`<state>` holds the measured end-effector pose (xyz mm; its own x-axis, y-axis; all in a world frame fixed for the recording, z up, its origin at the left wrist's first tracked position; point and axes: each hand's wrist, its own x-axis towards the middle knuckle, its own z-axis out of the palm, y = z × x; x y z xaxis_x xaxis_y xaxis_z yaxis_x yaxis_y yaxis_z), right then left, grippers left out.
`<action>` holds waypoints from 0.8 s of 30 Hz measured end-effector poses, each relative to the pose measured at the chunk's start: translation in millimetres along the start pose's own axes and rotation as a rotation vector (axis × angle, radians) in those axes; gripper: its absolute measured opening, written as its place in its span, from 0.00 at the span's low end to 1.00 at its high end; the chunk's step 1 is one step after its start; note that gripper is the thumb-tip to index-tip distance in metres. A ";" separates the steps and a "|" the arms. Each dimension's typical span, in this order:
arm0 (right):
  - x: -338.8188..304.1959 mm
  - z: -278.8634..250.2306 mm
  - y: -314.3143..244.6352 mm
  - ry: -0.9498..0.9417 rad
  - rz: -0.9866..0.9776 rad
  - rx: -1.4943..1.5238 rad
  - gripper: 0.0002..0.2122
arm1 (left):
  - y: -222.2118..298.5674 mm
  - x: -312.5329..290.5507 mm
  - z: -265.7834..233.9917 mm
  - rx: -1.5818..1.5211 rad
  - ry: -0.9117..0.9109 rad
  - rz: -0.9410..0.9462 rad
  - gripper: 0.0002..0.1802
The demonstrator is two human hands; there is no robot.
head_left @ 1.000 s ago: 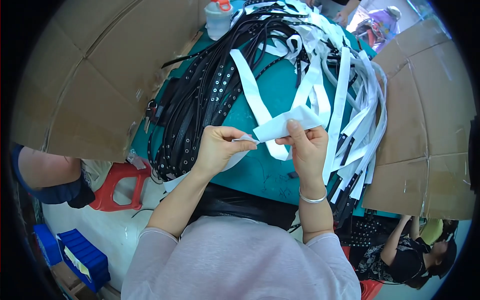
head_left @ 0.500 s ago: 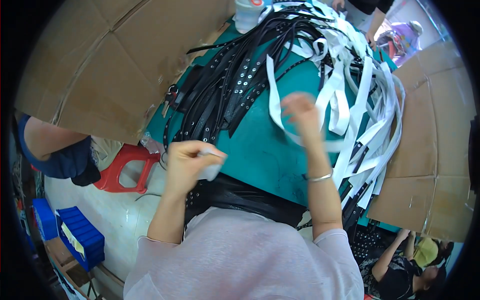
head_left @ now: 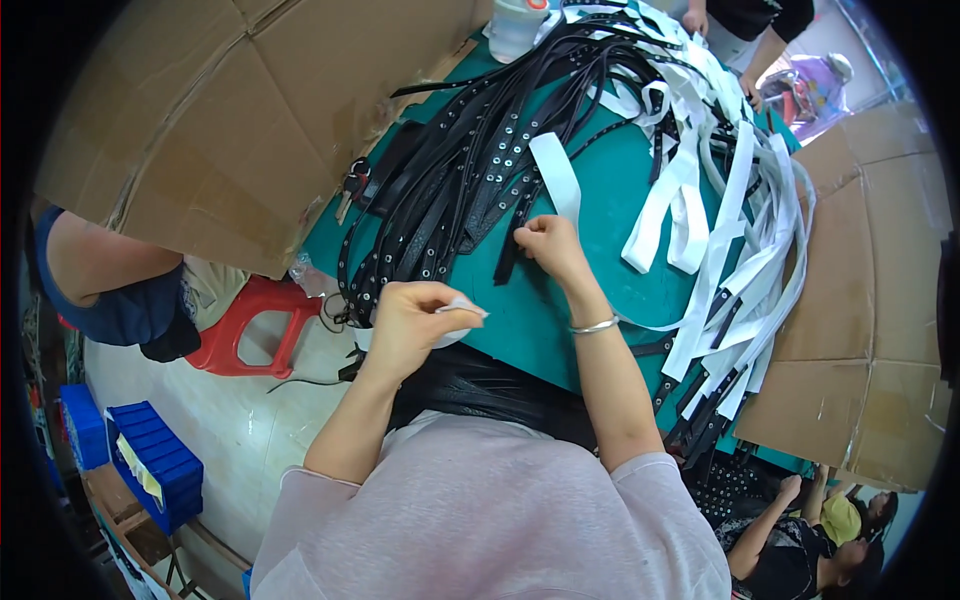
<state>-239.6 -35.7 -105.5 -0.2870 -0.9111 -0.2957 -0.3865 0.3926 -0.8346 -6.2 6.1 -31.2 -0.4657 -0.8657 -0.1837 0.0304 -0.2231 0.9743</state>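
Flattened brown cardboard sheets [head_left: 230, 130] lie up and to the left of the hands, with more cardboard [head_left: 870, 300] to their right. A red plastic stool [head_left: 245, 325] stands on the pale floor just left of them. Blue plastic bins [head_left: 150, 475] sit lower left. A white container [head_left: 520, 25] stands far above, beyond the belts. Another person's arm in a dark blue sleeve [head_left: 110, 290] shows at far left.
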 end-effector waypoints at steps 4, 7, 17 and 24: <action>-9.2 -17.0 3.7 -0.123 0.099 0.402 0.07 | -7.6 20.2 15.8 0.068 -0.130 -0.029 0.06; -12.5 -24.3 3.7 -0.237 0.205 0.611 0.09 | -15.4 31.7 22.3 0.063 -0.154 -0.018 0.06; -23.9 -82.7 -12.8 -0.357 0.108 0.373 0.08 | -11.7 25.9 17.4 0.093 -0.134 -0.046 0.06; 43.4 -262.7 -51.7 0.090 -0.135 0.184 0.05 | 3.8 35.2 26.5 -0.019 -0.137 -0.018 0.06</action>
<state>-462.3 -62.6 46.9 -0.3237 -0.9357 -0.1404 -0.2629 0.2315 -0.9366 -45.9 -13.4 -30.5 -0.5825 -0.7927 -0.1801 0.0373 -0.2473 0.9682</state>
